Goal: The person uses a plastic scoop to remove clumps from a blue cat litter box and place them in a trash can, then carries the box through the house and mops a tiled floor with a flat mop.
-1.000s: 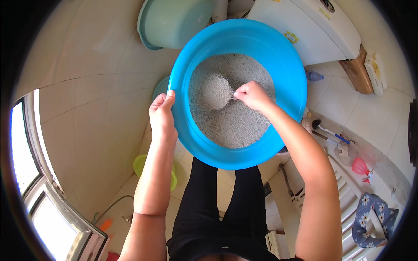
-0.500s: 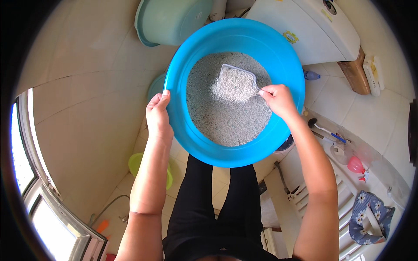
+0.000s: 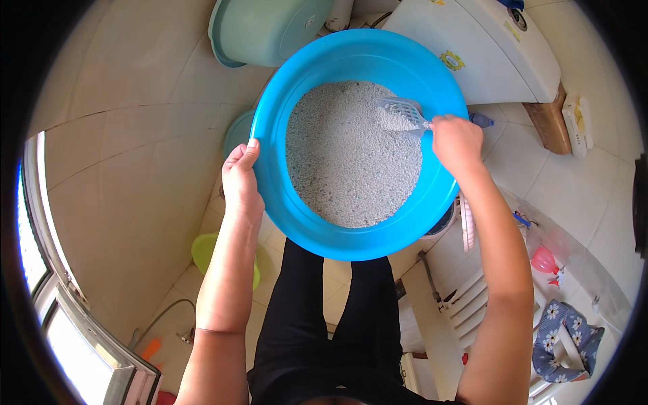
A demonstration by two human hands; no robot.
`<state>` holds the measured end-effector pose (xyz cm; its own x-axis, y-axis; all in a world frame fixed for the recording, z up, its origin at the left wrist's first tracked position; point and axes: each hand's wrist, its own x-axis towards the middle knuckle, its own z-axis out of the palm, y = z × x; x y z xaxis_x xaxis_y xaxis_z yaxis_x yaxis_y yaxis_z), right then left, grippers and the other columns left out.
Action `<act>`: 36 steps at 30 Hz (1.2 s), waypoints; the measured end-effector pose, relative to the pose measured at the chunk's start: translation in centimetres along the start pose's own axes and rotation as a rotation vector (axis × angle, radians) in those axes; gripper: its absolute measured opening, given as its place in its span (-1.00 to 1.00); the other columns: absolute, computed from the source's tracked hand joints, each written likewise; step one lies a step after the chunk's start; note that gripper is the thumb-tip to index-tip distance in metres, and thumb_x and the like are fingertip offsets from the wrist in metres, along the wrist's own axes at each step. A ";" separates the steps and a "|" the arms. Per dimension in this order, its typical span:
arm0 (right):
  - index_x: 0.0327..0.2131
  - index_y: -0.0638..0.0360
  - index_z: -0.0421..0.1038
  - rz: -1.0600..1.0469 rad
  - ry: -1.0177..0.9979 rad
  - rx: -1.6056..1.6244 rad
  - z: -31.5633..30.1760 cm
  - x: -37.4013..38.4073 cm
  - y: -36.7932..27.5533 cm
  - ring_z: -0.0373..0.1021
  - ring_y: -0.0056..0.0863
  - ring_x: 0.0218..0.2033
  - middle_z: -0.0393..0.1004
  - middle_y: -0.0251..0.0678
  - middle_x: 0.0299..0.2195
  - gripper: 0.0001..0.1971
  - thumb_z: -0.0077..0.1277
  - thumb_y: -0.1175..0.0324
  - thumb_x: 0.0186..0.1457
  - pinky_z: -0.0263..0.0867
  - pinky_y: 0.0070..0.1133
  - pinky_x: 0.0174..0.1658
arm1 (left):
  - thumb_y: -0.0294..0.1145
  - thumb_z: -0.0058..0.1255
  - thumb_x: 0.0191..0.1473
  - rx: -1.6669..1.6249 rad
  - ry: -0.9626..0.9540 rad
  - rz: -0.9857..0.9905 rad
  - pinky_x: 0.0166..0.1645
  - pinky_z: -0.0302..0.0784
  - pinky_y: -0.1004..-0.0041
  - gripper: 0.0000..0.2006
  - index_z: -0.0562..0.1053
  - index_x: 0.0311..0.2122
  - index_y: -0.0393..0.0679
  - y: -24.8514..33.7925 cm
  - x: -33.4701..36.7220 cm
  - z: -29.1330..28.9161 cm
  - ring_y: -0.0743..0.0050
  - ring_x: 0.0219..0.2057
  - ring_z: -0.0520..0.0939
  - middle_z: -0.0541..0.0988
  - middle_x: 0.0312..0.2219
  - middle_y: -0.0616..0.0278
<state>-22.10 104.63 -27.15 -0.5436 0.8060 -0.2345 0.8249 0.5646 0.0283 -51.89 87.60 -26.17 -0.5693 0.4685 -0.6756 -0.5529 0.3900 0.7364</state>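
A round blue basin [image 3: 317,237] holds a wide bed of grey granular cat litter [image 3: 351,169]. At its left rim my left hand [image 3: 242,177] is closed, thumb over the edge and the fingers hidden outside. My right hand [image 3: 457,143] grips the handle of a slotted grey-white litter scoop [image 3: 407,108] near the basin's right wall. The scoop's head sits tilted at the far right of the litter, with some granules in it and its slots showing along the upper part.
Behind the basin stand a pale green tub [image 3: 266,34] and a white appliance [image 3: 486,54] with stickers. A lime-green basin [image 3: 204,251] is on the floor at left. To the right are a white slatted rack [image 3: 466,314] and a blue daisy-patterned cloth item [image 3: 567,341].
My right hand has moved right with the scoop, from mid-litter to the right wall. The scoop has tilted and carries far less litter. My left hand keeps its hold on the rim.
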 end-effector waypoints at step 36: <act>-0.44 -0.08 0.55 0.002 -0.516 0.628 8.0 0.8 -8.0 0.45 -0.25 -0.34 0.52 -0.25 -0.43 -0.87 0.04 0.23 -0.09 0.34 -0.40 -0.22 | -0.29 -0.03 0.07 -0.062 0.025 -0.078 -0.44 0.36 0.52 -0.76 0.35 -0.59 -0.09 -0.7 1.3 -0.5 0.58 -0.60 0.40 0.44 -0.62 0.35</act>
<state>-27.91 99.31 -35.32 -0.5281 0.5371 -0.6578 0.8424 0.2340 -0.4854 -52.56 87.52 -27.63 -0.5374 0.4183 -0.7323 -0.6325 0.3744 0.6780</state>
